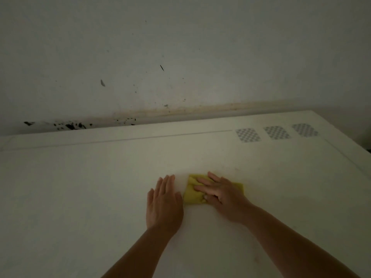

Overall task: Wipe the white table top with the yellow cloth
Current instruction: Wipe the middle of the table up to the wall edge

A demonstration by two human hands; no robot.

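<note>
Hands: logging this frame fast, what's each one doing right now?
Left hand: open, flat on the white table top, holding nothing.
Right hand: open, fingers spread, pressing the yellow cloth down.

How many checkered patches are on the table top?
3, in a row along the far right of the white table top: left checkered patch, middle checkered patch, right checkered patch. None seem hidden.

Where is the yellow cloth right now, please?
In the head view, the yellow cloth lies near the table top's centre, under the right hand, beside the left hand.
</note>
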